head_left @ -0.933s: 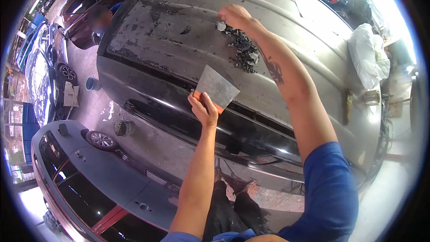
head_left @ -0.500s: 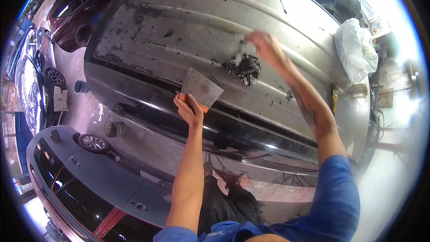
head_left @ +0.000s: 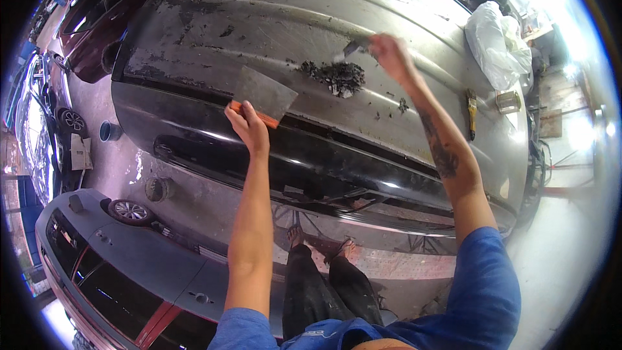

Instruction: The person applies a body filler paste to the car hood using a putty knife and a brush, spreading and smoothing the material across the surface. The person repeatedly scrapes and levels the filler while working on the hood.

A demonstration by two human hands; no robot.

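Observation:
My left hand (head_left: 251, 131) grips the orange edge of a wide flat spreader (head_left: 267, 94), its grey blade tilted up over the near side of a ridged vehicle roof (head_left: 259, 10). Farther right, my right hand (head_left: 392, 55) is closed around a small scraper (head_left: 352, 48); its blade points left and is partly blurred. Below that blade lies a heap of dark paint flakes (head_left: 343, 81) on the bare grey metal. The two tools are apart, with the heap between them.
At the roof's right end are a brush (head_left: 472, 113) with a yellow handle, a small container (head_left: 508, 102) and a white plastic bag (head_left: 495, 45). A grey car (head_left: 149, 259) stands behind me on the left. A bucket (head_left: 110, 131) is on the floor.
The view has shifted, so the roof and flakes sit higher and more to the left. My right hand's tool now shows more plainly beside the heap. Both hands keep their hold.

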